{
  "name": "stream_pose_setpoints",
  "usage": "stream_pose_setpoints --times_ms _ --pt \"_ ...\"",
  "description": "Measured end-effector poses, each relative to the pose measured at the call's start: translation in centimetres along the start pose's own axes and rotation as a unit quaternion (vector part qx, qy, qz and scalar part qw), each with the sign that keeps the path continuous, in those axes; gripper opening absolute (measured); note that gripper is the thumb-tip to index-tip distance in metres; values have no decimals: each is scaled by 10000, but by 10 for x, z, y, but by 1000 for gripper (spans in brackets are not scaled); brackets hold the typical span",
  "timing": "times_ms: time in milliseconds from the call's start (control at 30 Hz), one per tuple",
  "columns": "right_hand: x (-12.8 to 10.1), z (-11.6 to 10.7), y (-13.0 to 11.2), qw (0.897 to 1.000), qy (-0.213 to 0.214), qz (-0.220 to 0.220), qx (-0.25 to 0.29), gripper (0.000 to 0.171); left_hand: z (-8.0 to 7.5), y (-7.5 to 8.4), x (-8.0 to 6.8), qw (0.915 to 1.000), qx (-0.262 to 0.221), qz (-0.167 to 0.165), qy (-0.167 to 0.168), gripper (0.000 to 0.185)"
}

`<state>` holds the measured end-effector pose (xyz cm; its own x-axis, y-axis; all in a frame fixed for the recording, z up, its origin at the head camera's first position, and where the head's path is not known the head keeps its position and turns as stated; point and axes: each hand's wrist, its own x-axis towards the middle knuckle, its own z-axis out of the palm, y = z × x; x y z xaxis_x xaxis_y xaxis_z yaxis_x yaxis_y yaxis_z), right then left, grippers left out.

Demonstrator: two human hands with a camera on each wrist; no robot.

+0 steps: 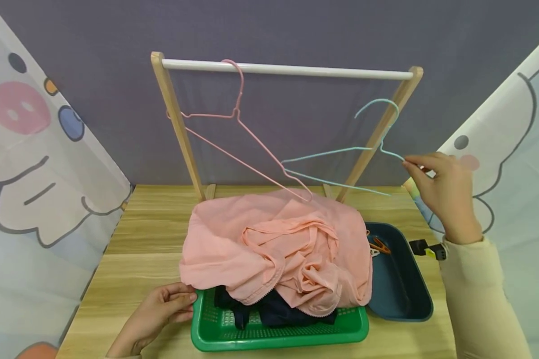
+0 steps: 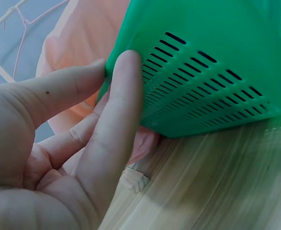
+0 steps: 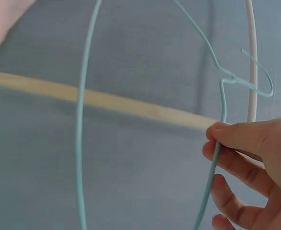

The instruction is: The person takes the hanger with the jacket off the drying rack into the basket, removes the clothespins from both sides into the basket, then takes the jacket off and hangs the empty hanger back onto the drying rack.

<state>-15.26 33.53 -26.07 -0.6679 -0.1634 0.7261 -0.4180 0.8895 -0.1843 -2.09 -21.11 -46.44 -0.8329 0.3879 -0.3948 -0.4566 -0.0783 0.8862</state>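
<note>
My right hand [image 1: 446,189] pinches a light blue wire clothes hanger [image 1: 337,180] by its shoulder, between thumb and fingers. Its hook points up, below the white rail, and in the right wrist view the hanger's wire [image 3: 80,143] runs past the hand [image 3: 255,167]. At the lower left, my left hand [image 1: 163,309] holds the left rim of a green plastic basket [image 1: 278,342], thumb and index finger at the edge in the left wrist view. A pink zippered garment [image 1: 233,254] lies heaped over the basket, with dark cloth [image 1: 287,311] under it.
A pink hanger [image 1: 206,115] hangs on the white rail [image 1: 287,70] of a wooden-legged rack behind the basket. To the right of the basket stands a dark blue tray [image 1: 393,289] with clothes pegs [image 1: 380,245] inside. Patterned curtains [image 1: 31,149] flank the wooden table [image 1: 117,279].
</note>
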Motion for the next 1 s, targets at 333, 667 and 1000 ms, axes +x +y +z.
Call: stream_pose_setpoints --times_ms 333,667,1000 --pt "64 19 -24 9984 455 231 239 13 -1 0 0 9995 -175 57 -245 22" --pt "87 38 -43 9992 177 3 348 13 -1 -2 2 9996 -140 62 -244 22" --pt "78 46 -37 9989 -313 58 356 14 0 0 2 9989 -39 178 -427 21"
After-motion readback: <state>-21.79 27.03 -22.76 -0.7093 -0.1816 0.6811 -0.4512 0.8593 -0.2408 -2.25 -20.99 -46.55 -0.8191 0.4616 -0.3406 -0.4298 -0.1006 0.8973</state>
